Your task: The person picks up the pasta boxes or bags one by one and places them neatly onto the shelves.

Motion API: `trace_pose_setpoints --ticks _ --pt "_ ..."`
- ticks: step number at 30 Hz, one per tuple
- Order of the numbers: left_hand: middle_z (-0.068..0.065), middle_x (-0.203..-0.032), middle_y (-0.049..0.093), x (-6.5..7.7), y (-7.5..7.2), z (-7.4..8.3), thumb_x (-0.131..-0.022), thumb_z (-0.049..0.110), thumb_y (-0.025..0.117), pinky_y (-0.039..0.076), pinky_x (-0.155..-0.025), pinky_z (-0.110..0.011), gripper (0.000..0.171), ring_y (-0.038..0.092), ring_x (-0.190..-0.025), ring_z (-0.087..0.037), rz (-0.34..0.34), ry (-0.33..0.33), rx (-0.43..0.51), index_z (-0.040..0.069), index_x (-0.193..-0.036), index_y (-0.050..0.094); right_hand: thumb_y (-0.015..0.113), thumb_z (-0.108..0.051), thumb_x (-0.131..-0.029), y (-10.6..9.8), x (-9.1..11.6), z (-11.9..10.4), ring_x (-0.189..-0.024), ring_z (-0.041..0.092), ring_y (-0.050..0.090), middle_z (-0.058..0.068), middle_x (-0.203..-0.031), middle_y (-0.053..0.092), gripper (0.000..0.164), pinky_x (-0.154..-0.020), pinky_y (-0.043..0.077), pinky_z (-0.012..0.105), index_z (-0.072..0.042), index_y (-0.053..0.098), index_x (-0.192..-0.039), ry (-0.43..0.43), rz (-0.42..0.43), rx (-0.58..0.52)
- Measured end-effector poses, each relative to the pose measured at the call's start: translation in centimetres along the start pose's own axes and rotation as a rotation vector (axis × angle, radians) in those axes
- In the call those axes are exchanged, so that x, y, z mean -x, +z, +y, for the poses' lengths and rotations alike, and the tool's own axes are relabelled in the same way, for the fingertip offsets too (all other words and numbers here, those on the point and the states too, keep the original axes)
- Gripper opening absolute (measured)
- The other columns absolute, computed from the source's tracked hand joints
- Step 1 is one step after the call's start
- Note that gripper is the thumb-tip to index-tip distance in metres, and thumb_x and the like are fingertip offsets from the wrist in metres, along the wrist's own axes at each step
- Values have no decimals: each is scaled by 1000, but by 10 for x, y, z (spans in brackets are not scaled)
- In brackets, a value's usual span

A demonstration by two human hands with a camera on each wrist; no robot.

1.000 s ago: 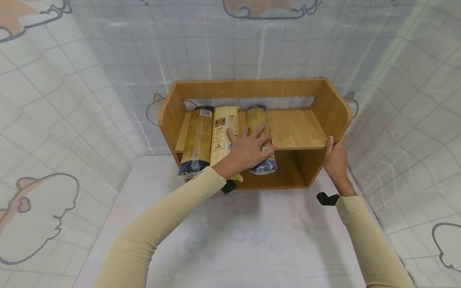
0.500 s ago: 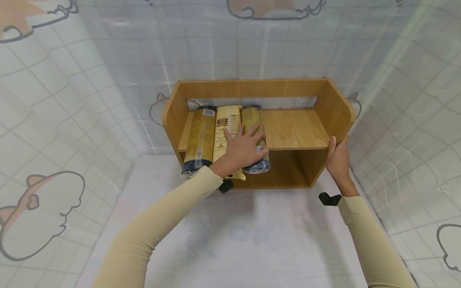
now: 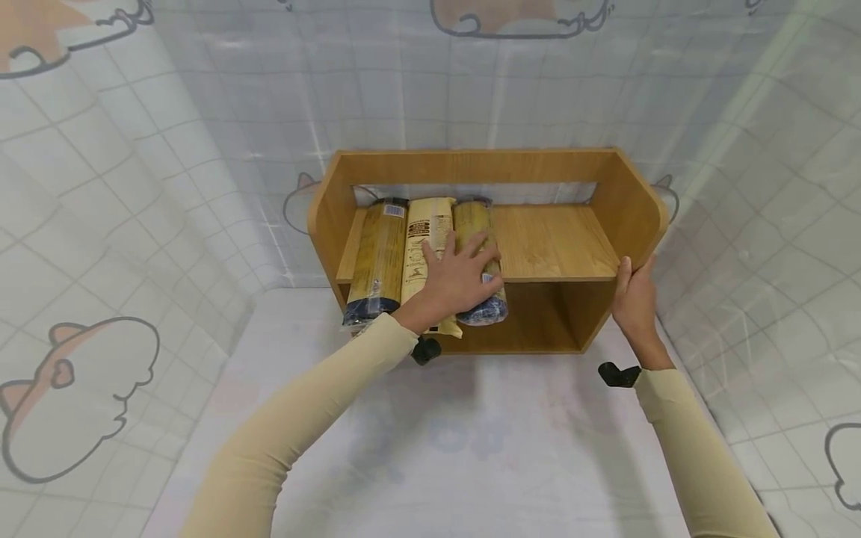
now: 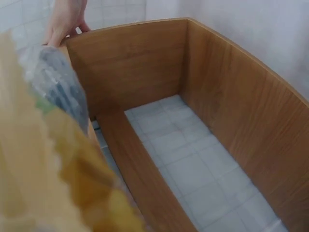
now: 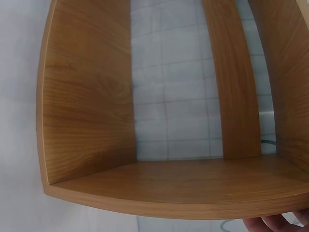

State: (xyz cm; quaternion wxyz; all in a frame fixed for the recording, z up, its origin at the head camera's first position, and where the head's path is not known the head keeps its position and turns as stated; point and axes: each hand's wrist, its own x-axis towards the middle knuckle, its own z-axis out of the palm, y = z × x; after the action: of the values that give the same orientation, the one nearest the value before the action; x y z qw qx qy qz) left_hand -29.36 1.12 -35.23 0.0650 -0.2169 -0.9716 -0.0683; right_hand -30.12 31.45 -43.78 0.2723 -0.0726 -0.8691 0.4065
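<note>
On the upper board of a wooden shelf unit (image 3: 551, 239) lie three long packets side by side. At the left is a clear packet of what looks like dried noodles (image 3: 378, 258) with a dark blue end. A printed cream packet (image 3: 429, 224) lies in the middle, and another clear noodle packet (image 3: 474, 217) with a blue end touches or nearly touches it. My left hand (image 3: 454, 284) rests with spread fingers across the cream and right packets, covering part of both. My right hand (image 3: 634, 299) grips the unit's right side panel; its fingers (image 5: 275, 223) show outside the panel.
Below the upper board is a lower compartment (image 3: 531, 321) with a back rail (image 4: 145, 174). The unit stands on a white cloth surface (image 3: 457, 448), against grid-patterned hangings (image 3: 235, 112). A thin cable (image 5: 268, 141) shows behind the unit.
The right noodle packet has moved left under my left hand, closing most of the gap to the cream packet. My right hand keeps its grip on the side panel.
</note>
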Motion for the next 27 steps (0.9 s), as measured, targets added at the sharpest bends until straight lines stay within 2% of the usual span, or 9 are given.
trace_pose_setpoints --ticks 4,9,11,15,19,23,27 --pt "8 -151 18 4 -1 -5 -89 59 30 8 -99 -72 48 13 -139 -40 1 12 48 40 -133 35 22 -43 -96 1 1 1 -103 46 51 32 -107 51 51 -86 38 57 -6 21 -132 -2 2 2" --pt "5 -151 20 13 -7 -18 -91 59 25 11 -104 -66 51 16 -139 -36 55 23 209 37 -137 31 22 -42 -96 4 -2 1 -93 45 52 30 -97 50 51 -78 37 58 -3 24 -129 -33 31 8" --pt "4 -151 20 16 -12 -23 -92 57 26 14 -107 -60 51 16 -140 -31 92 27 268 35 -137 31 22 -41 -96 3 -4 1 -88 45 51 30 -93 50 51 -75 35 58 -1 25 -128 -40 45 12" --pt "0 -151 19 19 -20 -37 -94 51 28 20 -110 -52 49 19 -140 -25 199 24 333 30 -138 31 22 -41 -96 0 -4 0 -93 47 51 32 -96 50 51 -78 34 59 -1 25 -128 -24 36 4" --pt "0 -151 18 23 -28 -53 -94 45 35 21 -110 -49 48 17 -140 -23 301 16 385 28 -139 30 22 -38 -97 -6 -3 -1 -92 46 50 33 -97 49 49 -78 35 58 0 25 -128 -16 20 9" --pt "6 -153 11 31 -33 -68 -94 47 35 11 -112 -53 52 6 -143 -23 345 -11 380 29 -142 24 22 -36 -97 -14 -3 -4 -92 45 48 33 -100 46 49 -79 35 56 1 22 -129 -40 -32 20" --pt "9 -153 10 46 -37 -85 -92 54 33 5 -110 -58 56 4 -143 -21 376 -81 286 33 -142 20 23 -35 -98 -22 -2 -8 -96 46 47 34 -104 45 50 -79 35 57 3 20 -129 -78 -145 54"
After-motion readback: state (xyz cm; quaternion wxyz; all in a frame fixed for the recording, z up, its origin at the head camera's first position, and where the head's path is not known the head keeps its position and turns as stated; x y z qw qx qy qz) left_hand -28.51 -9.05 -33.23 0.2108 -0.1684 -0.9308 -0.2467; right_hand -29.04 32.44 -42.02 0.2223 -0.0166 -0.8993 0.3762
